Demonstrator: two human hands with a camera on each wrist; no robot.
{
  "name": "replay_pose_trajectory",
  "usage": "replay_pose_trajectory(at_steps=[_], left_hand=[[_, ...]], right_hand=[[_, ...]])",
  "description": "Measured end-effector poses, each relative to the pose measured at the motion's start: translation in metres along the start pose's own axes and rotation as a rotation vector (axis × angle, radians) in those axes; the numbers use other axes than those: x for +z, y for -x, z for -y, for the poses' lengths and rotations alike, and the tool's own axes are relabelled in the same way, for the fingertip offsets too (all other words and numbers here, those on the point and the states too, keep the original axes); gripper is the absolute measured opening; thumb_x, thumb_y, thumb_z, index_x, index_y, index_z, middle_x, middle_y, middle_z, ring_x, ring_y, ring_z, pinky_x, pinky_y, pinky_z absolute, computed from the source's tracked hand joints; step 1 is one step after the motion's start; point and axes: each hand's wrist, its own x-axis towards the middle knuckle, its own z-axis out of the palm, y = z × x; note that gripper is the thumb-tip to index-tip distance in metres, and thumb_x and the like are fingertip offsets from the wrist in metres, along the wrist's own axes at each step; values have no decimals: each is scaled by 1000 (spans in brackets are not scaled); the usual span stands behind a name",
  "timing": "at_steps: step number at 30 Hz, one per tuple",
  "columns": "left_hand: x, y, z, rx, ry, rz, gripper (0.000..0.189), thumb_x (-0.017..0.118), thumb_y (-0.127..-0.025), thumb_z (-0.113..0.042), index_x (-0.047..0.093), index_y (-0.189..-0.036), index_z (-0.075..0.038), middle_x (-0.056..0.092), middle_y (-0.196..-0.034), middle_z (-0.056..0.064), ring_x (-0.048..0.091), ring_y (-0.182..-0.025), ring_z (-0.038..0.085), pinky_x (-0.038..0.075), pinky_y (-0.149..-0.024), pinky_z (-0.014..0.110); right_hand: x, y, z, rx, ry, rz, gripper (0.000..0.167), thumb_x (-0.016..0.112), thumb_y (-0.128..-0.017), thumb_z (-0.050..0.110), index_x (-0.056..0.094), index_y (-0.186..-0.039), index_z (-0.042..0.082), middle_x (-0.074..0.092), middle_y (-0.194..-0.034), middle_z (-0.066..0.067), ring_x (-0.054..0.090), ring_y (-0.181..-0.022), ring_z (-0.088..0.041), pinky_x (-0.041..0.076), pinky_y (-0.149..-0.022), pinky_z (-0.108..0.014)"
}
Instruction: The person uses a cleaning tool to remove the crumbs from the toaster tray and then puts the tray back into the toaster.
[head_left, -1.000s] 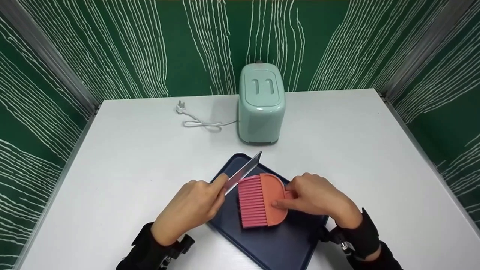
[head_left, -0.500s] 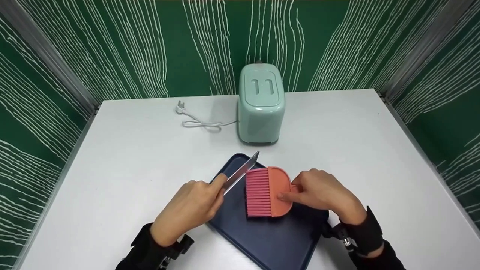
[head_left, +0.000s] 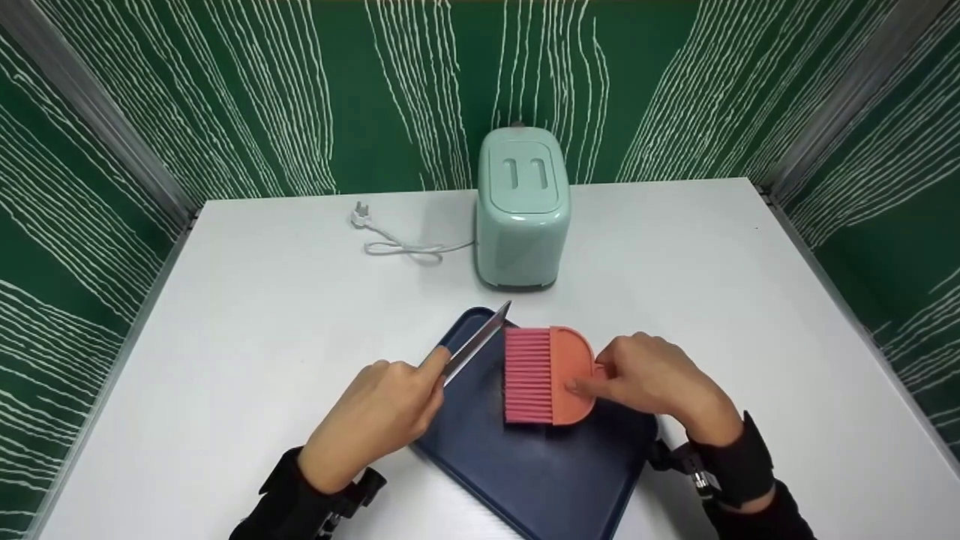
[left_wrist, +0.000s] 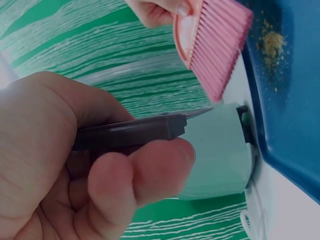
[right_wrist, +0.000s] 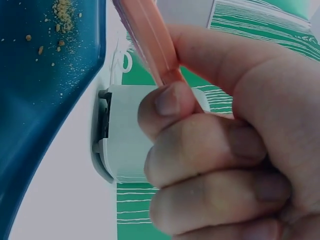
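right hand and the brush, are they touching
Touching: the right wrist view shows the right hand gripping the brush, skin directly against its orange part.

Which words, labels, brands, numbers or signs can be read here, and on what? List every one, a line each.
None can be read in any view.
No lettering shows on the visible sides of the brush, bladed tool, tray or toaster; its top has only grooves.
The green wall bears pale wavy lines, no letters.
Any marking on the plug is too small to tell.
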Motion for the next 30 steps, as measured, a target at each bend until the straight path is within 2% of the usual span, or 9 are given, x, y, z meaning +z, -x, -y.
replay_pose_trajectory(at_steps=[8, 15, 19, 26, 30], left_hand=[[2, 0, 1, -6, -3, 11, 21, 73, -95, -7, 52, -100, -9, 46, -53, -6, 42, -45, 7, 30, -44, 24], [1, -1, -1, 3, 3, 17, 22, 73, -95, -8, 51, -98, -10, 46, -52, -6, 44, -43, 9, 30, -42, 24], [1, -1, -3, 11, -18, 9, 23, 73, -94, -9, 50, -97, -10, 43, -51, -6, 42, -43, 9, 30, -42, 25], [1, -1, -3, 1, -22, 21, 21, 72, -95, -8, 51, -98, -10, 42, -50, -7, 42, -42, 9, 30, -41, 24], [2, -1, -1, -6, -19, 28, 20, 71, -95, -8, 52, -99, -10, 43, -51, -6, 44, -43, 10, 31, -41, 24]], right_hand=[[-2, 3, 5, 1, 23, -44, 58, 79, -91, 58, 49, -54, 26, 33, -52, 16, 35, -49, -6, 23, -49, -24], [1, 1, 5, -3, 41, -54, 60, 79, -91, 59, 46, -54, 25, 31, -52, 16, 33, -49, -6, 21, -49, -24], [2, 1, 5, 4, 39, -43, 61, 80, -91, 58, 45, -53, 25, 30, -52, 16, 32, -49, -6, 21, -49, -25], [1, 2, 5, 22, 26, 25, 60, 80, -92, 53, 43, -53, 25, 31, -51, 16, 32, -50, -6, 20, -50, -24], [-1, 4, 7, 19, 25, 10, 60, 80, -91, 53, 42, -53, 25, 31, -51, 16, 32, -49, -6, 20, -50, -24]])
